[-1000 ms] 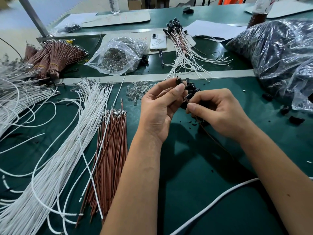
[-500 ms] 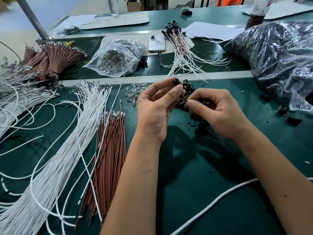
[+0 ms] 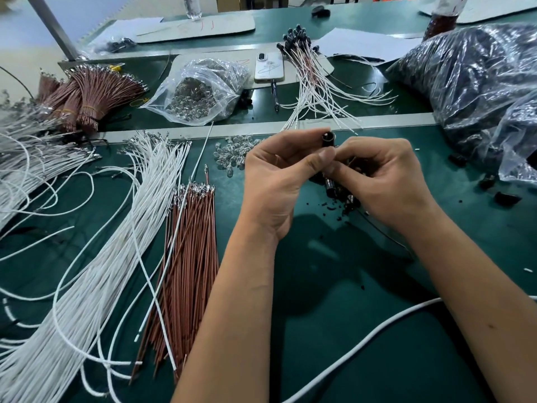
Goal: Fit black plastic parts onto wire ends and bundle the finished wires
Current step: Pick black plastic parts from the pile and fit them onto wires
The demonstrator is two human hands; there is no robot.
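Just beyond the brown wires (image 3: 189, 251), left hand (image 3: 279, 181) pinches a black plastic part (image 3: 328, 139); right hand (image 3: 386, 181) pinches at its base, apparently seating a wire end. Next: press home.

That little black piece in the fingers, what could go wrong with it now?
The left hand pinches the black piece only at its lower end, so it could slip and fall among the loose black pieces below. The right hand hides the wire end, so it may go in crooked. A sleeve could also sweep the clear beads off the table.
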